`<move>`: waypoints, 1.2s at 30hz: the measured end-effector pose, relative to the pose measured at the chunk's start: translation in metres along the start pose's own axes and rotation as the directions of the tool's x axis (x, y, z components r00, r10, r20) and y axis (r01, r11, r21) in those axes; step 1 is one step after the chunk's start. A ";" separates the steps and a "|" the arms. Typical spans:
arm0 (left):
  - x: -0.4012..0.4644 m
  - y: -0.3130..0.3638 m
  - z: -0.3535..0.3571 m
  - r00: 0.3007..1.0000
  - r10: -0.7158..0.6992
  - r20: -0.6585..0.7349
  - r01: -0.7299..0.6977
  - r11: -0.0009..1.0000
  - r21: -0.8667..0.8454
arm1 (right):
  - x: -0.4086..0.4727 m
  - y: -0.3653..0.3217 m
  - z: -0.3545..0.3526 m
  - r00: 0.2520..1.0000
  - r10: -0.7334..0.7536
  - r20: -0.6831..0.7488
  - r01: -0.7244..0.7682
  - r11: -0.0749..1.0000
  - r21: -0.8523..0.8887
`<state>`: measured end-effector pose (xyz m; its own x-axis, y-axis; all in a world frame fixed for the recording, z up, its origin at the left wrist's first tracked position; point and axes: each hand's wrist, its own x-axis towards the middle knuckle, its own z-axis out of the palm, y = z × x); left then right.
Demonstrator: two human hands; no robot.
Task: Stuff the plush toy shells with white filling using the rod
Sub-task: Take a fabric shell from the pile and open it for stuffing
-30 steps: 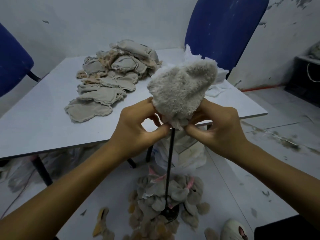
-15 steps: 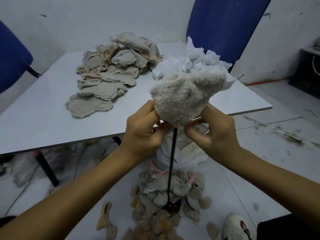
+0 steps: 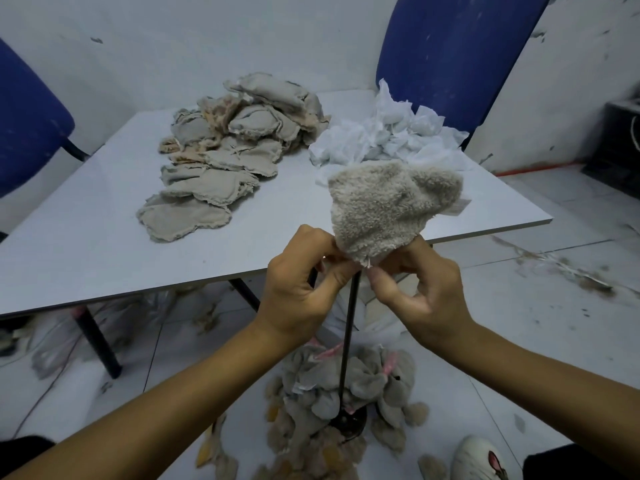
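Note:
A fuzzy grey plush shell [image 3: 388, 209] sits over the top of an upright black rod [image 3: 348, 344], whose round base [image 3: 349, 422] stands on the floor. My left hand [image 3: 301, 289] pinches the shell's lower edge on the left. My right hand [image 3: 415, 289] pinches the same edge on the right. The rod's top is hidden inside the shell. A heap of white filling [image 3: 381, 140] lies on the table behind the shell. A pile of flat, inside-out shells [image 3: 228, 150] covers the table's middle.
The grey table [image 3: 86, 244] stands ahead, its front edge just beyond my hands. Blue chairs stand at the left [image 3: 27, 116] and back right [image 3: 450, 53]. Stuffed plush toys [image 3: 346, 393] are heaped on the floor round the rod's base. A white shoe [image 3: 479, 459] shows at bottom right.
The shell and both hands have sunk lower along the rod, and the view has tilted so the white filling behind the shell has come into sight.

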<state>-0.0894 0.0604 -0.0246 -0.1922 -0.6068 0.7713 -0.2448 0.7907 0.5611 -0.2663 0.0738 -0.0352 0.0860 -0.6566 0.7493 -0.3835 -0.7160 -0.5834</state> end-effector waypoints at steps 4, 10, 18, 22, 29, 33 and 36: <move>-0.004 0.000 0.002 1.000 0.008 -0.003 -0.008 1.000 0.015 | -0.002 -0.001 0.005 0.997 0.063 -0.041 -0.063 0.998 0.007; -0.034 -0.007 0.007 0.995 -0.061 0.080 0.043 0.975 0.219 | -0.032 0.005 0.016 0.986 0.156 0.055 -0.153 0.986 -0.063; -0.007 0.010 -0.005 0.998 -0.049 0.048 0.042 0.989 0.145 | 0.027 -0.017 -0.003 0.998 -0.064 0.028 0.068 0.983 -0.172; 0.029 0.010 -0.007 0.976 -0.181 -0.117 0.187 0.982 0.038 | 0.064 -0.020 0.002 0.988 0.150 -0.045 -0.151 0.989 -0.006; 0.074 -0.023 -0.029 0.732 -0.665 0.149 0.680 0.700 -0.217 | 0.088 0.007 0.001 0.893 0.449 0.031 -0.448 0.883 0.139; 0.073 -0.038 -0.021 0.542 -0.753 0.374 0.799 0.323 -0.508 | 0.087 0.015 0.014 0.911 0.409 0.063 -0.410 0.912 0.016; 0.072 -0.045 -0.014 0.639 -0.741 0.207 0.722 0.485 -0.493 | 0.092 0.019 0.022 0.887 0.457 0.062 -0.460 0.887 0.042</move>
<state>-0.0787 -0.0172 0.0098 -0.1381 -0.9903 0.0146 0.2114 -0.0151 0.9773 -0.2455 -0.0058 0.0158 -0.0415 -0.9246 0.3787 -0.3414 -0.3430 -0.8751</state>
